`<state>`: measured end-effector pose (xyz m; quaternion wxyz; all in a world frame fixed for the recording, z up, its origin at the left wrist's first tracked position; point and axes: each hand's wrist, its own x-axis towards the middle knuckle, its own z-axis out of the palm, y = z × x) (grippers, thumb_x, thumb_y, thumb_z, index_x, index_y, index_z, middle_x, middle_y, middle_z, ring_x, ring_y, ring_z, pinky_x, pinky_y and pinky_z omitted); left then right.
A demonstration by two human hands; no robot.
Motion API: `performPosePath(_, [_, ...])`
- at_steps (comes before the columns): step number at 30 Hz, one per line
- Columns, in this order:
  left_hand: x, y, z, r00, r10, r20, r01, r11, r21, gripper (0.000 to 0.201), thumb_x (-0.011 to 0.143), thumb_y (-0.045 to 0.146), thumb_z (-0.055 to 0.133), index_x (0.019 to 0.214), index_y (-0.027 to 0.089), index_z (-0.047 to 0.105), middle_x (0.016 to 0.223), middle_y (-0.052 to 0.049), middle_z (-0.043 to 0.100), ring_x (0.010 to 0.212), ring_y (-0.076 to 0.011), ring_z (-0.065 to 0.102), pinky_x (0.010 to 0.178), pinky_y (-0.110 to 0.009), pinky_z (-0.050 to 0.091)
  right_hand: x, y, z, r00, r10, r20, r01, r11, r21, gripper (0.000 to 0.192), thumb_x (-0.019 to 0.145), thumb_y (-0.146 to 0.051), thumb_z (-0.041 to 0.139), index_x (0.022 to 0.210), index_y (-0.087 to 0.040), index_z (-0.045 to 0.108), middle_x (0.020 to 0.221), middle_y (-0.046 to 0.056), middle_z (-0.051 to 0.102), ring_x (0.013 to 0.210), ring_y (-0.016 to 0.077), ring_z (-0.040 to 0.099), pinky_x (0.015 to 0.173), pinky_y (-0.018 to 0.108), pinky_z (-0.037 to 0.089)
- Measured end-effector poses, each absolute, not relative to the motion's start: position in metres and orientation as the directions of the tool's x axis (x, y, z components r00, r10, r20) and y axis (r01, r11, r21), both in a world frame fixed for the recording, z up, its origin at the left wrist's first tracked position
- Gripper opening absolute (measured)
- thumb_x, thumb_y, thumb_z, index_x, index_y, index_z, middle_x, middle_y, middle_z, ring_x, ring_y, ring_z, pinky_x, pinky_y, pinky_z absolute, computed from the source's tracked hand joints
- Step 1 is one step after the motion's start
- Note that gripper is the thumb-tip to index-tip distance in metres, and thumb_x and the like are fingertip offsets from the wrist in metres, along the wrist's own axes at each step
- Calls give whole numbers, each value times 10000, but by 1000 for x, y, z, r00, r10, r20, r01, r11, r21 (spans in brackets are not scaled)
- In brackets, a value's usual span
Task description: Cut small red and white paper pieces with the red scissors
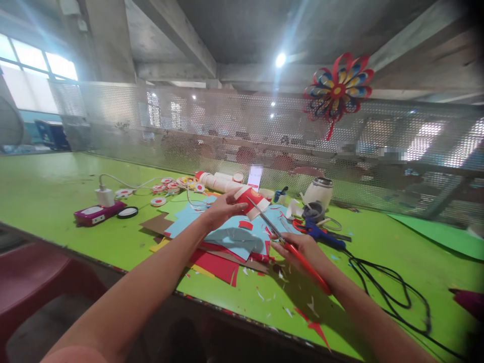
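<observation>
My left hand (224, 207) pinches the edge of a red and white paper cup (257, 207) with a gold round print, held above the table. In my right hand (298, 249) are scissors (282, 237) with long metal blades and red-orange handles. The blade tips reach up to the cup; whether they are cutting it I cannot tell. Beneath both hands lie light blue paper sheets (223, 237), with small red scraps on top. Red paper (217, 267) and brown card stick out from under the blue sheets.
A blue glue gun (321, 234) with a coiled black cable (401, 287) lies at right, near a white jar (318, 191). At left are a purple power strip (99, 213) and several red-and-white discs (172, 186). A perforated metal screen (234, 136) borders the far edge; a paper pinwheel (338, 91) hangs there.
</observation>
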<state>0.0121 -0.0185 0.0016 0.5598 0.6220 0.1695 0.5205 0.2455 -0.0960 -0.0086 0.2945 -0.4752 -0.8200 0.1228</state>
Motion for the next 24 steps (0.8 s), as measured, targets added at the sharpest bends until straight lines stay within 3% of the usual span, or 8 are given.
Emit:
performPosePath(11, [15,-18,-1,434,750,499,-338,-378,862,507,704,268,727,1178,162,585,1049,-116,668,879,-201,627,768,-326,498,245,-92,-12,-361,870,334,705,490,-513,465,805,-476,505,980,-106,726,598,22,600,548,162,530,539,269,430])
performPosePath(18, [16,-14,-5,443,739,508,-339,-386,858,417,695,236,737,1088,154,627,1031,-97,674,871,-178,622,782,-306,487,246,-97,-8,-395,862,317,686,506,-523,451,818,-443,493,998,-92,711,617,24,587,556,153,512,557,264,426])
performPosePath(24, [14,-15,-4,476,742,471,-279,-381,882,366,716,275,719,1043,129,643,1003,-117,672,879,-197,623,811,-359,492,249,-97,-6,-406,860,310,682,511,-524,448,824,-437,493,1007,-84,699,639,32,599,550,146,501,536,256,411])
